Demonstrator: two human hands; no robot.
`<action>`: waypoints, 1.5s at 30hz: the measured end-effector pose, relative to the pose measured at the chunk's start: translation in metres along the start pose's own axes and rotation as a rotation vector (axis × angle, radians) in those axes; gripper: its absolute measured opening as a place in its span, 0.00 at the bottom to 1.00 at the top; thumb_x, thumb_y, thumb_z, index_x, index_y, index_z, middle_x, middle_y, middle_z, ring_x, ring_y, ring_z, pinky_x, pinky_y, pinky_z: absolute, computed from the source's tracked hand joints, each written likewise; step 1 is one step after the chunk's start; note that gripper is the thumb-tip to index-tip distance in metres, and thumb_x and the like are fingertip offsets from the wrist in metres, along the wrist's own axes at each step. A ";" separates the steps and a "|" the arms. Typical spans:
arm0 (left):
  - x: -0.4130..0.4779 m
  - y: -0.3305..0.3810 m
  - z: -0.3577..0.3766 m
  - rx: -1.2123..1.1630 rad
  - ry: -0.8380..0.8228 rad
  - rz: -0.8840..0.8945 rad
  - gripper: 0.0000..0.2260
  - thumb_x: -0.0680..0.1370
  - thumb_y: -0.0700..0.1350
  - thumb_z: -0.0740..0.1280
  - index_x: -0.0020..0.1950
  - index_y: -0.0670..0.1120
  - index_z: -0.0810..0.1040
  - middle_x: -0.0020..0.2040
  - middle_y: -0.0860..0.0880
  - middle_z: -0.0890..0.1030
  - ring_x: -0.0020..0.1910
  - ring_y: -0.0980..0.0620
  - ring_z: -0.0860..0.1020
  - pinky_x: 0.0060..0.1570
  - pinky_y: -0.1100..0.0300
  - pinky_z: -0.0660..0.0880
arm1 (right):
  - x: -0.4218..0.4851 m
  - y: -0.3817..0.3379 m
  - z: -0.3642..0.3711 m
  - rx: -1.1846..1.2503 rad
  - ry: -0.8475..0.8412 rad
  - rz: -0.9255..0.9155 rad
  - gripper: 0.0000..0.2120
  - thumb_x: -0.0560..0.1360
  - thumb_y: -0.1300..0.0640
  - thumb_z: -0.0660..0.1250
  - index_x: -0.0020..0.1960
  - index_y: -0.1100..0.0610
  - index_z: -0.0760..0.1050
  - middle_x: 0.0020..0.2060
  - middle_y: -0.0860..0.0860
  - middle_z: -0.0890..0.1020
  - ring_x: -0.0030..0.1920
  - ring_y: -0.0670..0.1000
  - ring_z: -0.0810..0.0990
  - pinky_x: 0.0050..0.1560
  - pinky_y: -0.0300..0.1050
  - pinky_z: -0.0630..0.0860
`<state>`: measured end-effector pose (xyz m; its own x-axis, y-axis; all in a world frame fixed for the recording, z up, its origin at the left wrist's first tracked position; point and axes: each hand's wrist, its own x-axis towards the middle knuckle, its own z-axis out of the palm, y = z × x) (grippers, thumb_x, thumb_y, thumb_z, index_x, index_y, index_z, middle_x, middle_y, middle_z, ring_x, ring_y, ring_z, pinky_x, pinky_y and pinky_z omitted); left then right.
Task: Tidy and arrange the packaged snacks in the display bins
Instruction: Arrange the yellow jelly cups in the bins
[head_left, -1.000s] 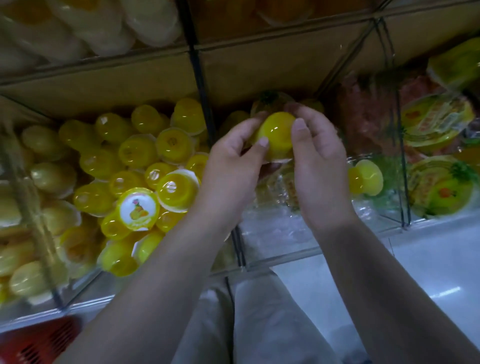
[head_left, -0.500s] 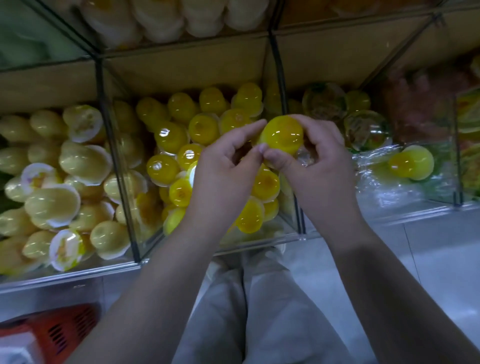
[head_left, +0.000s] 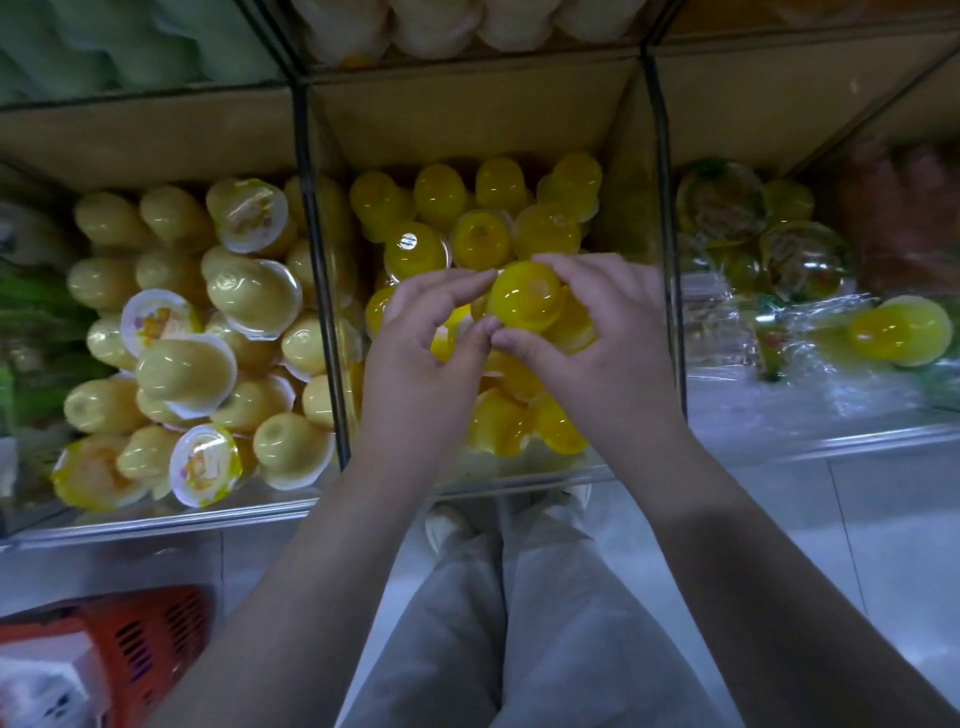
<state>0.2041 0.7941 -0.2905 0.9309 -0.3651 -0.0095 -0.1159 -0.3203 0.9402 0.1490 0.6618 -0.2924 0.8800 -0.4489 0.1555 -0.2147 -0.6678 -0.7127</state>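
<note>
1. Over it comes! Half a second ago the jelly cup hung at the divider on the right side of this compartment; now it sits squarely above the middle bin, carried there by both hands.
2. Right hand: fingers arched over the domed top, thumb tucked under the rim, a firm grasp on the cup.
3. Left hand: forefinger and thumb curled in, pinching the cup's near side, its thumb tip touching the right thumb.
4. That cup is glossy, translucent bright yellow plastic, rounded, flat bottom turned up.
5. Beneath it, the bright yellow cups lie heaped in the clear-walled bin, shiny and tumbled every which way.
6. Left compartment: pale cups, creamier and oval, some showing white printed foil lids.
7. Right compartment: crinkled clear wrap, a couple of lidded cups with printed tops, and a lone yellow cup lying on its side, well apart from the hands.
8. Down low, a red slotted basket stands on the pale floor beside light trousers.
</note>
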 end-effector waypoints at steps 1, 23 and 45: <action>-0.001 -0.004 -0.001 -0.005 0.011 -0.009 0.14 0.76 0.41 0.68 0.56 0.59 0.77 0.56 0.54 0.77 0.61 0.57 0.76 0.61 0.62 0.72 | 0.000 0.000 0.004 -0.017 -0.016 -0.012 0.29 0.67 0.36 0.69 0.61 0.54 0.78 0.55 0.50 0.79 0.58 0.54 0.71 0.56 0.35 0.62; 0.007 -0.030 -0.002 -0.036 -0.146 -0.131 0.17 0.76 0.42 0.71 0.61 0.58 0.77 0.61 0.52 0.78 0.61 0.56 0.76 0.63 0.53 0.74 | -0.020 -0.004 0.021 -0.154 0.058 -0.043 0.19 0.67 0.51 0.75 0.56 0.56 0.79 0.60 0.56 0.77 0.63 0.60 0.71 0.66 0.34 0.56; -0.014 -0.029 -0.012 -0.123 0.011 -0.163 0.11 0.76 0.47 0.66 0.55 0.60 0.77 0.58 0.50 0.80 0.59 0.55 0.78 0.61 0.53 0.75 | -0.040 -0.056 0.022 -0.600 -0.555 0.209 0.18 0.75 0.51 0.68 0.63 0.50 0.70 0.59 0.54 0.71 0.53 0.56 0.79 0.39 0.44 0.66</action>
<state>0.1989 0.8194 -0.3136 0.9379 -0.3070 -0.1617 0.0791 -0.2647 0.9611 0.1349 0.7303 -0.2741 0.8442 -0.3461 -0.4093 -0.4467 -0.8763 -0.1805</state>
